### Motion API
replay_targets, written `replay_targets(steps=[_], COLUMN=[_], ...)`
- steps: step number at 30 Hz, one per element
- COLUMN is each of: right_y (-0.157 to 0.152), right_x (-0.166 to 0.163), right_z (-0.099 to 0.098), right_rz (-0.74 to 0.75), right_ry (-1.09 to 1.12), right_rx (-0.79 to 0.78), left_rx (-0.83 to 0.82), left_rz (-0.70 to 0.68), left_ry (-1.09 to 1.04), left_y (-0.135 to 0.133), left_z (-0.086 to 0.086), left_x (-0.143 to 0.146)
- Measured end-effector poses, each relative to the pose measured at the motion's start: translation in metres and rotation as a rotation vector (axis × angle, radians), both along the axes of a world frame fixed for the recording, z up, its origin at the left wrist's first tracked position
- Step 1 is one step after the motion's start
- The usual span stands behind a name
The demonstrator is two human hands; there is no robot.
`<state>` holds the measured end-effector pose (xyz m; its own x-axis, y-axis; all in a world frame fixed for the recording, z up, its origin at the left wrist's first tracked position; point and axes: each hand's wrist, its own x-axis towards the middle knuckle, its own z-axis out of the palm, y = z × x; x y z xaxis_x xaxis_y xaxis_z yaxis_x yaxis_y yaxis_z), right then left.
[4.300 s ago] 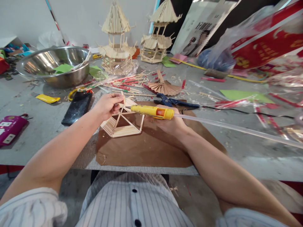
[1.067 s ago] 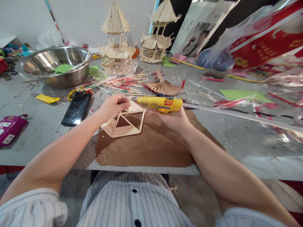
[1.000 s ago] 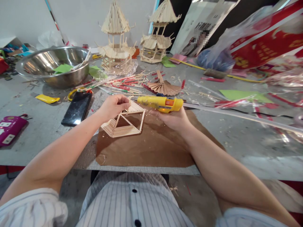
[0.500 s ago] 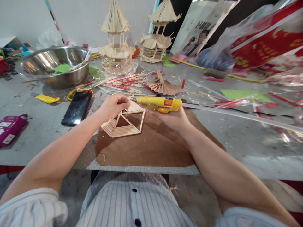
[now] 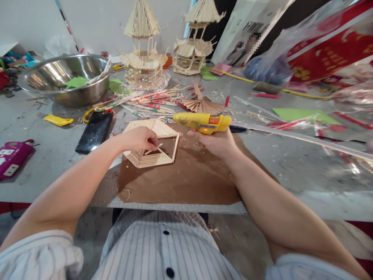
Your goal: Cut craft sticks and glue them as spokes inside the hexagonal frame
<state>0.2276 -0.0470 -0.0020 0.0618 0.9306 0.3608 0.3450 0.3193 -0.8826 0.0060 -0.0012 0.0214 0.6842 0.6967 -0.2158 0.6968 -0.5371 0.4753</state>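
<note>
A hexagonal frame of pale wooden sticks (image 5: 151, 144) lies on a brown paper sheet (image 5: 186, 179) in front of me. My left hand (image 5: 136, 139) rests over the middle of the frame, fingers closed in a pinch on a thin wooden stick (image 5: 154, 149) that lies across its opening. My right hand (image 5: 217, 142) is closed around a yellow hot glue gun (image 5: 202, 121), held level just right of the frame with its nozzle pointing left. A long clear glue stick (image 5: 291, 134) trails from the gun's back toward the right.
A black phone (image 5: 94, 131) lies left of the frame, with a steel bowl (image 5: 62, 79) behind it. Two stick pagoda models (image 5: 144, 42) stand at the back. Loose sticks (image 5: 148, 99), a folded paper fan (image 5: 202, 104), a purple power strip (image 5: 11, 157) and plastic bags (image 5: 320, 50) are scattered about the grey table (image 5: 291, 171).
My left hand has come down from the frame's raised far edge to its middle, and that part now lies flat. The glue gun has shifted slightly right and up.
</note>
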Motion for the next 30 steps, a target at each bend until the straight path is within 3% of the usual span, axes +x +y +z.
replay_targets(steps=[30], right_y=[0.0015], right_x=[-0.0020], right_z=[-0.0036], right_rz=[0.085], right_ry=[0.014], right_rx=[0.030], left_rx=[-0.017], left_rz=[-0.088], left_ry=[0.094], left_y=[0.0005], left_z=[-0.0037], left_x=[0.0008])
